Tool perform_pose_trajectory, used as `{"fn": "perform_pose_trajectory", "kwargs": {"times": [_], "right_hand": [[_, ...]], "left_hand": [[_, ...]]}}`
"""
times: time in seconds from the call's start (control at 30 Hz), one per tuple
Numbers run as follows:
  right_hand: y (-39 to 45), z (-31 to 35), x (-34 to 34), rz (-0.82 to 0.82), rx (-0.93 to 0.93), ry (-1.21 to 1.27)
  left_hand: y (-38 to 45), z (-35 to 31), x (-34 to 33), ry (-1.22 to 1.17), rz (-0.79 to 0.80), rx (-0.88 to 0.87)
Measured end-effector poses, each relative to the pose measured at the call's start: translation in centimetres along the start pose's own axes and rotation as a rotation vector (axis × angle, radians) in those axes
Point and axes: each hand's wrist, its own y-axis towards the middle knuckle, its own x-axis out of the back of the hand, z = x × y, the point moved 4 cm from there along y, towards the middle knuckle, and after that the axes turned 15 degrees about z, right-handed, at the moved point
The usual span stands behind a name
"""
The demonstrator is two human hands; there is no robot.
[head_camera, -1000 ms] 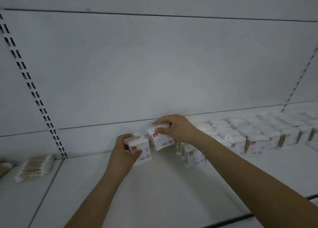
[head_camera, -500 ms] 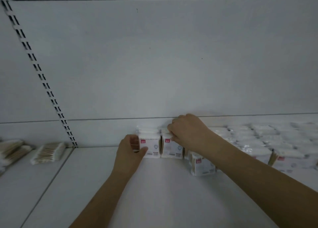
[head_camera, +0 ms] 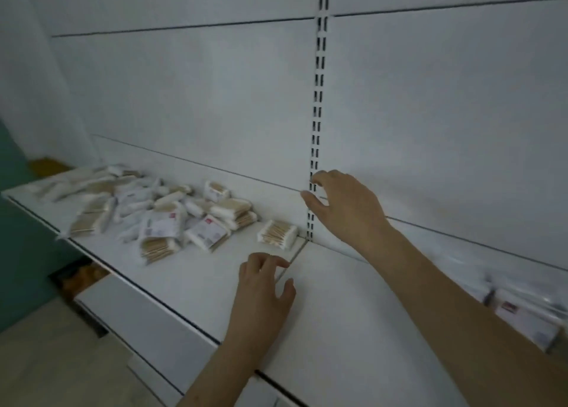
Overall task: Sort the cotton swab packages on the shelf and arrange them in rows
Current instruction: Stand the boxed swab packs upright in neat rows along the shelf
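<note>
At centre frame, both hands hold nothing: left hand (head_camera: 264, 286) fingers loosely curled, right hand (head_camera: 344, 206) fingers spread (slightly bent). Loose white cotton swab packages (head_camera: 159, 213) lie heaped centre-left on the white metal shelf (head_camera: 338, 329); one single package (head_camera: 278, 234) sits just beside the slotted upright (head_camera: 318, 99).

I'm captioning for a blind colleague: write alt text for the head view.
Two empty hands, left and right, reach over a white shelf toward a jumbled pile of cotton swab packages; one package lies apart, nearest the hands.
</note>
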Motion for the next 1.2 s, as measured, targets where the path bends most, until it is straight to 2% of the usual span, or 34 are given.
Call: {"fn": "perform_pose_trajectory", "kwargs": {"times": [0.1, 0.23, 0.3, 0.37, 0.53, 0.6, 0.7, 0.77, 0.83, 1.0, 1.13, 1.2], "right_hand": [[3.5, 2.8, -6.1, 0.161, -0.043, -0.024], [5.4, 4.8, -13.7, 0.299, -0.215, -0.104], [5.1, 5.2, -16.1, 0.253, -0.262, -0.151], [4.9, 5.1, -17.3, 0.150, -0.291, -0.094], [4.8, 5.6, -16.7, -0.039, -0.235, -0.107], [4.7, 5.8, -16.2, -0.103, -0.273, -0.069], [4.6, 5.9, -15.8, -0.163, -0.332, -0.043], [4.7, 5.7, -15.8, -0.187, -0.334, -0.004], [4.7, 5.6, -15.9, -0.193, -0.293, 0.058], [3.7, 4.7, -15.2, -0.111, -0.380, 0.193], [0.0, 2.9, -13.0, -0.105, -0.396, 0.358], [-2.8, 2.1, -11.5, -0.120, -0.387, 0.410]], "left_hand": [[0.2, 5.7, 4.4, 0.053, -0.081, 0.055], [2.3, 11.7, 8.5, 0.122, -0.183, 0.074], [4.0, 13.0, 9.5, 0.183, -0.195, 0.050], [5.7, 14.0, 9.9, 0.284, -0.188, 0.063], [7.7, 15.1, 8.3, 0.511, -0.069, 0.205], [7.9, 15.4, 8.2, 0.449, -0.068, 0.159], [7.5, 15.3, 8.3, 0.176, -0.015, -0.106], [7.2, 14.5, 8.4, 0.104, 0.032, -0.275], [7.1, 14.3, 8.5, 0.051, 0.062, -0.326], [7.4, 14.9, 8.6, -0.146, 0.110, -0.259], [7.5, 13.9, 9.0, -0.289, 0.286, -0.039], [7.3, 12.4, 9.1, -0.357, 0.336, -0.032]]}}
